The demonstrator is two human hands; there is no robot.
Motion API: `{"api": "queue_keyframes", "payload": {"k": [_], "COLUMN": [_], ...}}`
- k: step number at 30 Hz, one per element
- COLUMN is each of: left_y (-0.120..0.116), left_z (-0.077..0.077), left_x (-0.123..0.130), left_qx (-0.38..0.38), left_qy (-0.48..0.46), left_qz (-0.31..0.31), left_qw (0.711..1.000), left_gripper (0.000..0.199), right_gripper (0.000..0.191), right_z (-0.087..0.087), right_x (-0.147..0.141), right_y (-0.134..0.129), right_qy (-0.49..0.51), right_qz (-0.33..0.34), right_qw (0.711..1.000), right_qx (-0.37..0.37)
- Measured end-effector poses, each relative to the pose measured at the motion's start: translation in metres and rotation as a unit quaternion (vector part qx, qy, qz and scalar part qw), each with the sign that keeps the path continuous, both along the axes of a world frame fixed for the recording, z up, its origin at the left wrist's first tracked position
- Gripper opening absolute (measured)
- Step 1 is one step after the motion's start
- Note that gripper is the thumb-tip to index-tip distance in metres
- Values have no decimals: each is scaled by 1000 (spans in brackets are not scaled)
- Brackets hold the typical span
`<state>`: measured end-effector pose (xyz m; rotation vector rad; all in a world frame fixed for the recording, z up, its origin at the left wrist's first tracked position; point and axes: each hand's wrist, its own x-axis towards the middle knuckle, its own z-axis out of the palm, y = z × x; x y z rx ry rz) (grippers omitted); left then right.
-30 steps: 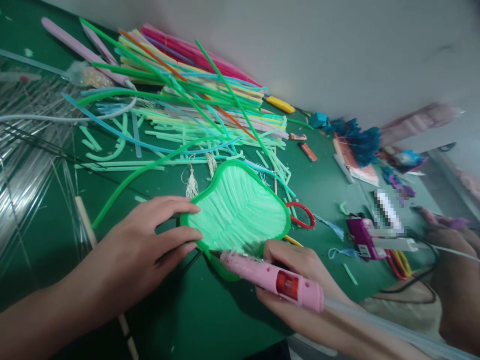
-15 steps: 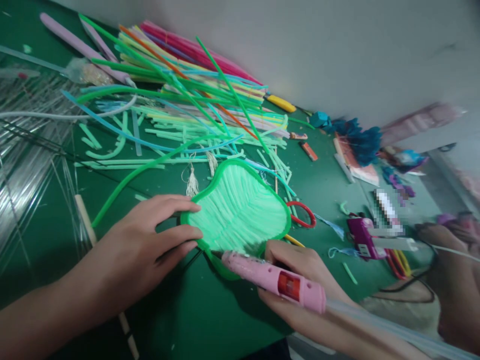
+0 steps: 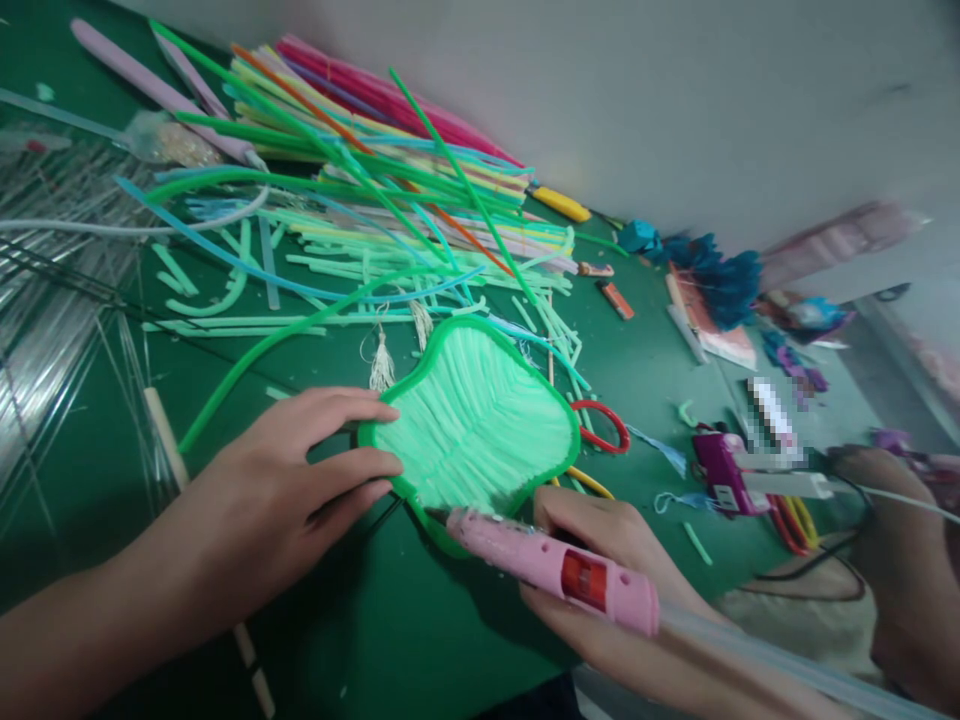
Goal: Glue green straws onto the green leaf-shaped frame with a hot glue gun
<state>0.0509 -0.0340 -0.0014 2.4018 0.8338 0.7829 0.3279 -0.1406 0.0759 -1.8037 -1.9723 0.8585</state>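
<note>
A pale green leaf-shaped piece (image 3: pixel 480 415), edged with a bright green fuzzy pipe cleaner, lies tilted in front of me. My left hand (image 3: pixel 330 465) grips its left edge with the fingertips on top; the thumb is hidden. In my right hand (image 3: pixel 600 545) is a pink glue gun (image 3: pixel 517 550) with a clear glue stick (image 3: pixel 757 650) coming out of its back end. The nozzle is at the lower edge of the piece, close to my left fingertips. Whether it touches the edge is hard to tell.
Many coloured pipe cleaners (image 3: pixel 360 150) are heaped at the back, with cut green bits before them. Clear thin rods (image 3: pixel 52 280) lie left, near a wooden stick (image 3: pixel 166 440). An orange lighter (image 3: pixel 615 300) lies right of centre. Another person's hand (image 3: pixel 870 480) is at the right.
The glue gun's back end has shifted slightly right and down, its nozzle staying by the lower edge. My left hand keeps its hold; the whole view has shifted a little.
</note>
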Motion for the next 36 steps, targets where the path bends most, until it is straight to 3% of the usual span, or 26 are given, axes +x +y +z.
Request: {"api": "queue_keyframes", "payload": {"k": [10,16,26,32,36], "left_y": [0,1,1,-4,-16], "left_z": [2,0,1,18,25], "left_x": [-1,-2,-2,2,4], "left_qx": [4,9,16,79,144], "left_qy": [1,10,10,49,98], "left_qz": [0,-2,-9,26,-20], "left_qw": [1000,1000,1000,995,984], "left_gripper": [19,18,17,24,27], "right_gripper": [29,34,36,33,30], "right_z": [-2,5,6,4,3], "right_x": [2,1,3,6,8], "right_y": [-4,-5,-8,-9,-9], "right_qy": [11,5,7,4,16], "right_qz": [-3,-13,-5,-1,0], "right_qw": [1000,998,998,999,999], "right_qx": [-13,-69,-61,-38,-31]}}
